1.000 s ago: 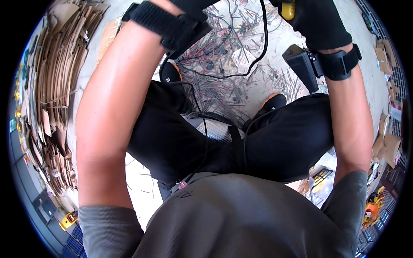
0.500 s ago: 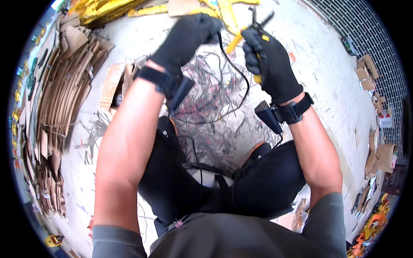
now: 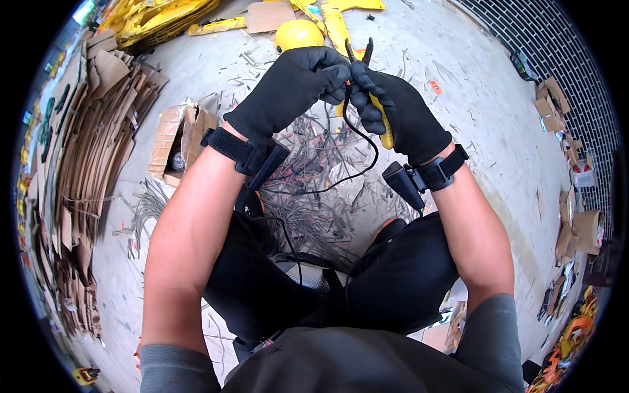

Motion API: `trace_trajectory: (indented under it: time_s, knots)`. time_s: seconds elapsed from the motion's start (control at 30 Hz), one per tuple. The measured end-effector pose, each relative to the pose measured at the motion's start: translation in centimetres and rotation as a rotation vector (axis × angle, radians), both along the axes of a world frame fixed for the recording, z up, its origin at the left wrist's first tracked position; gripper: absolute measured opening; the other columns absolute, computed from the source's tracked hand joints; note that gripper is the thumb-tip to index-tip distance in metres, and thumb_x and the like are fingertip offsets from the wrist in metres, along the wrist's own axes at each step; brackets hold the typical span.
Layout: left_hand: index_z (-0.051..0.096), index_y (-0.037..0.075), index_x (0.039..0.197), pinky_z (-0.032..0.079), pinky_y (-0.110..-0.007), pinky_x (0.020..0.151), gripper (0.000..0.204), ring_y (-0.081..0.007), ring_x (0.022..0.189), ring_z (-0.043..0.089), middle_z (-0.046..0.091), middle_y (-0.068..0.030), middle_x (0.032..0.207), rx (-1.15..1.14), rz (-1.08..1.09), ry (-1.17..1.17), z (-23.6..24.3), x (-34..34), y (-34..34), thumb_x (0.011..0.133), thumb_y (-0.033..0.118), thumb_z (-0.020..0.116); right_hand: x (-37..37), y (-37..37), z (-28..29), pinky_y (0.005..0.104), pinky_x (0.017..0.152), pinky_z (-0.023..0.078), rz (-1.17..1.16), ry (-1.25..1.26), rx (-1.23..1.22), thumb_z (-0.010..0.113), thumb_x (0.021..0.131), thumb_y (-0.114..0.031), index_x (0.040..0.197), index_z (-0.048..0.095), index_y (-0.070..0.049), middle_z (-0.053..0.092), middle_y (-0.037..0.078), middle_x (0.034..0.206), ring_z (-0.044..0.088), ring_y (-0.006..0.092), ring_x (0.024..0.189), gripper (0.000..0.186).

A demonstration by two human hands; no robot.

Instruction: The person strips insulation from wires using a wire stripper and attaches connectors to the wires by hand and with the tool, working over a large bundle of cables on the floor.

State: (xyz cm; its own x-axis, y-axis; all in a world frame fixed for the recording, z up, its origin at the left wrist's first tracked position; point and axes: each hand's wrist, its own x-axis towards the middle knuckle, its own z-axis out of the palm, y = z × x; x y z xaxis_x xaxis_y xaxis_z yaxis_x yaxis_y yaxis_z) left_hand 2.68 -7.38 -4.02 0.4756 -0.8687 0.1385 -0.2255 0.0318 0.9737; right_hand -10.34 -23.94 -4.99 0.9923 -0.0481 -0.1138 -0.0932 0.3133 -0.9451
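My gloved left hand [image 3: 298, 85] pinches the end of a black cable [image 3: 373, 147] near its small orange-red tip, at the upper middle of the view. Close beside it, my gloved right hand [image 3: 403, 114] grips pliers with yellow handles [image 3: 386, 131] and dark jaws that point upward. The two hands almost touch. The cable hangs from the fingers and curves down over a spread of cut wire scraps [image 3: 301, 209] on the floor between my bent legs. Both wrists carry black strapped devices.
Stacked flattened cardboard [image 3: 82, 183] lines the left, with a torn box [image 3: 177, 141] beside it. Yellow parts [image 3: 151, 19] and a yellow helmet [image 3: 298, 36] lie at the far end of the concrete floor [image 3: 498, 196]. More boxes [image 3: 550, 105] stand at the right by a dark brick-patterned surface.
The view has tilted up, showing more floor ahead. Since half a second ago my hands have come together, and the pliers are now right beside the cable's end.
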Motion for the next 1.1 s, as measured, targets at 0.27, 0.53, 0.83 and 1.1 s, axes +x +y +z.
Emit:
trace_trajectory:
  time_s: [0.27, 0.53, 0.83, 1.1]
  knots:
    - [0.060, -0.001, 0.110, 0.050, -0.026, 0.080, 0.027, -0.0096, 0.083, 0.060, 0.065, -0.0043, 0.098, -0.072, 0.059, -0.017, -0.6, -2.3, -0.3, 0.098, 0.023, 0.062, 0.0, 0.5, 0.6, 0.0186, 0.048, 0.036, -0.176, -0.082, -0.110, 0.055, 0.102, -0.032, 0.093, 0.063, -0.006, 0.052, -0.004, 0.070, 0.045, 0.0033, 0.055, 0.029]
    - [0.061, -0.001, 0.106, 0.050, -0.026, 0.073, 0.021, -0.0084, 0.081, 0.059, 0.064, -0.0035, 0.089, -0.105, 0.061, -0.019, 0.7, -2.7, 0.4, 0.096, 0.017, 0.062, -0.7, 1.1, 2.2, 0.0194, 0.048, 0.037, -0.240, -0.050, -0.130, 0.057, 0.100, -0.035, 0.091, 0.063, -0.006, 0.055, -0.003, 0.068, 0.046, 0.0037, 0.054, 0.031]
    - [0.064, 0.002, 0.098, 0.047, -0.028, 0.062, 0.014, -0.0102, 0.067, 0.059, 0.063, -0.0042, 0.076, -0.152, 0.393, -0.828, -0.7, -3.1, -0.1, 0.098, 0.013, 0.056, -0.8, 0.6, 1.7, 0.0199, 0.049, 0.038, -0.078, -0.073, -0.064, 0.056, 0.101, -0.032, 0.099, 0.061, -0.005, 0.060, -0.001, 0.080, 0.047, 0.0030, 0.059, 0.028]
    - [0.060, 0.001, 0.103, 0.048, -0.024, 0.057, 0.011, -0.0074, 0.061, 0.057, 0.062, -0.0031, 0.077, -0.174, 0.326, -0.269, 0.4, -4.7, -0.2, 0.100, 0.008, 0.052, -0.6, 0.8, 2.2, 0.0193, 0.050, 0.036, -0.020, -0.078, 0.035, 0.055, 0.101, -0.029, 0.100, 0.059, -0.005, 0.058, -0.001, 0.079, 0.045, 0.0034, 0.057, 0.024]
